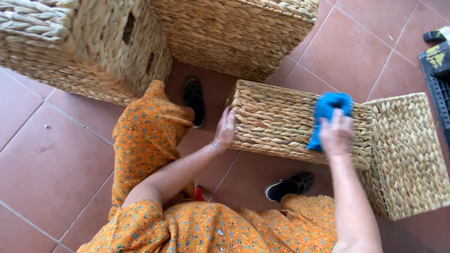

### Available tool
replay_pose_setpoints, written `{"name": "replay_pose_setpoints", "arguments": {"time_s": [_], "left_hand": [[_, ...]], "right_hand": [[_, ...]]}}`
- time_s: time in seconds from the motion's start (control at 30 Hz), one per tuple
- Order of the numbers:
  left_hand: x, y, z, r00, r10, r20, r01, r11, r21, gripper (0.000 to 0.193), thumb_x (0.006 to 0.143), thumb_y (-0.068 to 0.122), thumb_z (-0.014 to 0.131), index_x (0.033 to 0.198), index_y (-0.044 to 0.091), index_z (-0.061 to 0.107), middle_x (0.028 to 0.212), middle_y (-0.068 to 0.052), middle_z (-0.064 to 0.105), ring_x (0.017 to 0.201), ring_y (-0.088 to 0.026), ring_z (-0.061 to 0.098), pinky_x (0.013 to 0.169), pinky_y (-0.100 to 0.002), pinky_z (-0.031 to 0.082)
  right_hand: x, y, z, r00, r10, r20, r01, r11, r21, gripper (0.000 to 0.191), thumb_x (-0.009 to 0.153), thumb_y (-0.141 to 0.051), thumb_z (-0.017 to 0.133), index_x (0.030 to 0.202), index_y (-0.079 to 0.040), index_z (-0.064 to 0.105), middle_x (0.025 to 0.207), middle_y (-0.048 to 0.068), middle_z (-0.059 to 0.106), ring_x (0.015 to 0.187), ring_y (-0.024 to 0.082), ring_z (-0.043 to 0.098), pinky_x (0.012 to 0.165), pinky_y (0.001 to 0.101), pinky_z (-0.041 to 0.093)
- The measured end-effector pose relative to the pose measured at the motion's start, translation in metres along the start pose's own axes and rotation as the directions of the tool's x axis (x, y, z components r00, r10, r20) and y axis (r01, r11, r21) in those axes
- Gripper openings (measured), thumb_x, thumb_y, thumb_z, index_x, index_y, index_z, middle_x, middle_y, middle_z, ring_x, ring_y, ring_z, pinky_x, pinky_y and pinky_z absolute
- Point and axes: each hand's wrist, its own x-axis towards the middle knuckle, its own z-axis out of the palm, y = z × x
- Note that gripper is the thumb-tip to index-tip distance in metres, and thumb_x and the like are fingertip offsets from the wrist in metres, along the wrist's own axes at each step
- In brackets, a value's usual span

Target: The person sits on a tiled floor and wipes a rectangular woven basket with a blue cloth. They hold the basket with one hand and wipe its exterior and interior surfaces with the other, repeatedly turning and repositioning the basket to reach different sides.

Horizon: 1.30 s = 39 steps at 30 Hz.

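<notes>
Head view, looking down on a person seated or crouched in an orange flowered garment on a red tiled floor (pixel 56 164).

Right hand (pixel 336 135): closed around a bunched blue cloth (pixel 328 112), pressing it onto the top face of a woven basket (pixel 281 122). The basket lies on its side on the floor between the person's feet. The hand appears slightly blurred.

Left hand (pixel 225 129): open, palm and fingers flat against the near left end of the same basket, bracing it. A thin bracelet (pixel 215 148) sits at the wrist.

Surroundings: a second woven basket (pixel 408 154) stands touching the right end of the one being wiped. Two larger woven baskets are behind, one at upper left (pixel 84 47) and one at upper centre (pixel 234 33). Black shoes (pixel 193 99) show on both feet, one beside the left end of the basket, the other below it. A dark plastic crate (pixel 438 75) is cut off by the right edge.

Judgement on technique: the weave is ridged, so strokes that run along the braids should lift dust better than strokes across them. The cloth should stay bunched firm enough to reach into the grooves. The bracing hand should hold low against the end so the light basket neither slides nor rolls. Moderate pressure seems advisable, as fibres could snag the cloth.
</notes>
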Motion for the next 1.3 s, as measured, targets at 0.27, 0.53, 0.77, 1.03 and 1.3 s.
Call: {"name": "replay_pose_setpoints", "arguments": {"time_s": [0.27, 0.53, 0.77, 1.03, 1.3], "left_hand": [[-0.001, 0.006, 0.005, 0.999, -0.03, -0.018, 0.031, 0.999, 0.014, 0.066, 0.106, 0.049, 0.036, 0.15, 0.001, 0.043, 0.146, -0.023, 0.055, 0.138, -0.033, 0.05, 0.115, -0.039, 0.037], [-0.002, -0.026, 0.002, 0.981, 0.161, 0.105, -0.16, 0.987, -0.012, 0.067, 0.104, 0.052, 0.038, 0.148, 0.003, 0.048, 0.145, -0.02, 0.059, 0.135, -0.03, 0.056, 0.114, -0.036, 0.042], [-0.006, 0.002, 0.009, 0.997, -0.079, 0.022, 0.079, 0.997, -0.003, 0.065, 0.105, 0.051, 0.036, 0.152, 0.006, 0.043, 0.146, -0.019, 0.057, 0.136, -0.029, 0.053, 0.114, -0.038, 0.039], [-0.012, 0.03, 0.006, 0.993, -0.116, 0.025, 0.116, 0.993, 0.006, 0.065, 0.104, 0.051, 0.041, 0.152, 0.008, 0.042, 0.145, -0.018, 0.057, 0.135, -0.029, 0.053, 0.111, -0.037, 0.041], [-0.002, -0.017, 0.007, 0.999, 0.014, 0.03, -0.013, 1.0, -0.011, 0.062, 0.105, 0.049, 0.039, 0.15, 0.007, 0.045, 0.144, -0.018, 0.059, 0.133, -0.029, 0.057, 0.111, -0.037, 0.043]], "right_hand": [[0.007, 0.009, 0.01, 0.97, 0.243, 0.028, -0.244, 0.967, 0.069, 0.044, 0.1, -0.033, 0.071, 0.126, -0.002, 0.052, 0.107, 0.026, 0.061, 0.097, 0.043, 0.063, 0.08, 0.0585, 0.05], [-0.043, -0.21, -0.013, 0.863, -0.489, -0.126, 0.495, 0.771, 0.402, 0.057, 0.085, -0.025, 0.074, 0.131, 0.0, 0.052, 0.094, 0.02, 0.056, 0.082, 0.038, 0.06, 0.066, 0.0481, 0.054], [-0.017, -0.057, -0.004, 0.974, -0.222, -0.037, 0.224, 0.974, 0.037, 0.052, 0.095, -0.035, 0.074, 0.132, -0.003, 0.055, 0.094, 0.017, 0.056, 0.079, 0.032, 0.061, 0.058, 0.0449, 0.054], [-0.024, 0.077, -0.005, 0.922, 0.387, 0.009, -0.383, 0.914, -0.135, 0.063, 0.097, -0.036, 0.074, 0.143, -0.004, 0.046, 0.113, 0.032, 0.057, 0.098, 0.049, 0.062, 0.076, 0.0598, 0.051], [-0.039, -0.172, -0.009, 0.913, -0.403, -0.057, 0.404, 0.878, 0.258, 0.046, 0.09, -0.013, 0.069, 0.13, 0.003, 0.052, 0.092, 0.018, 0.056, 0.082, 0.035, 0.059, 0.068, 0.0494, 0.053]]}}
